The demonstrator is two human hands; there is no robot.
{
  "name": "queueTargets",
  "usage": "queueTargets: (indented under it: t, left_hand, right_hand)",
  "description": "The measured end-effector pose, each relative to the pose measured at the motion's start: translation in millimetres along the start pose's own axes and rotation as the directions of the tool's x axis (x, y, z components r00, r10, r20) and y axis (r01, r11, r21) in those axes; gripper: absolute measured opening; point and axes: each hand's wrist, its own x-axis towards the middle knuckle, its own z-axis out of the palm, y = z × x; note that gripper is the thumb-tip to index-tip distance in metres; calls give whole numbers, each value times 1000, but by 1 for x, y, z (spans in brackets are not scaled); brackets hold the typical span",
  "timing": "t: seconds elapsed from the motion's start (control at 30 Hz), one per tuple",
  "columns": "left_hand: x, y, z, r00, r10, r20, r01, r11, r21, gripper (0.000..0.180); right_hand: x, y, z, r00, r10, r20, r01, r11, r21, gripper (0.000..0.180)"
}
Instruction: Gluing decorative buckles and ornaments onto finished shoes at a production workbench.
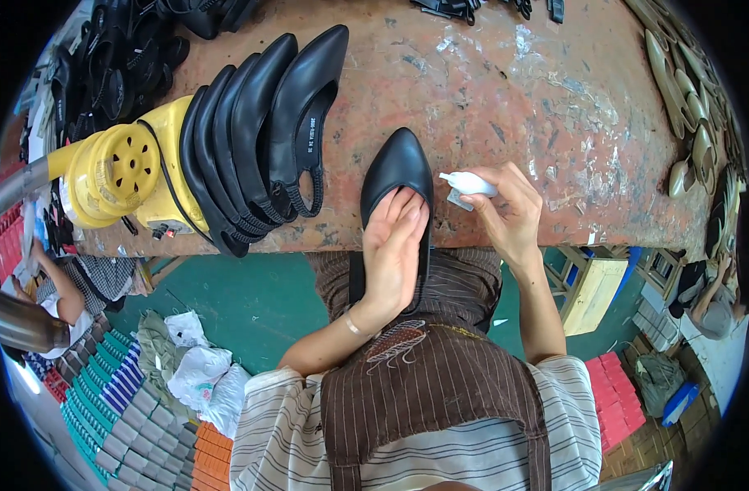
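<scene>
A black pointed shoe (399,164) lies in front of me at the table's near edge, toe pointing away. My left hand (393,254) has its fingers inside the shoe's opening, holding it from within; the fingertips are partly hidden. To the right of the shoe, my right hand (513,204) pinches a small white squeeze bottle (472,184), its narrow nozzle pointing left toward the shoe without touching it. A small pale, clear-looking piece (459,199) shows just below the bottle; what it is I cannot make out.
Several black slingback shoes (309,90) lean in a row against a yellow machine (112,176) on my left. More black shoes (121,65) are heaped at the far left. Beige shoes (677,90) line the right edge of the worn table (554,106). Other people sit at both sides.
</scene>
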Motion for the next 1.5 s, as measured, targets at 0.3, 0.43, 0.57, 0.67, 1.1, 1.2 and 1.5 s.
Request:
queueTargets:
  t: [0.3,0.43,0.57,0.67,1.1,1.2,1.5]
  left_hand:
    - [30,-15,5,980,169,101,-162,984,-77,18]
    - [31,-7,8,997,53,48,-51,997,-52,15]
    - [34,-10,4,999,42,11,-41,998,-44,14]
    - [34,-13,5,997,74,-13,-75,997,-32,8]
    - [34,-13,5,997,64,-34,-64,998,28,9]
    - [35,-17,-7,995,92,49,-91,996,-4,9]
    - [34,-11,11,995,60,-75,-57,997,48,11]
  right_hand:
    - [7,-5,6,993,-6,116,19,994,-112,28]
    - [14,-5,9,987,18,163,5,991,-137,25]
    - [22,-7,10,980,25,199,9,985,-171,24]
    - [27,-9,9,974,12,225,35,979,-201,23]
    - [35,-15,9,960,20,278,50,969,-241,19]
    - [37,-17,9,956,9,295,68,966,-249,19]
    - [40,-21,7,951,4,309,82,961,-266,17]
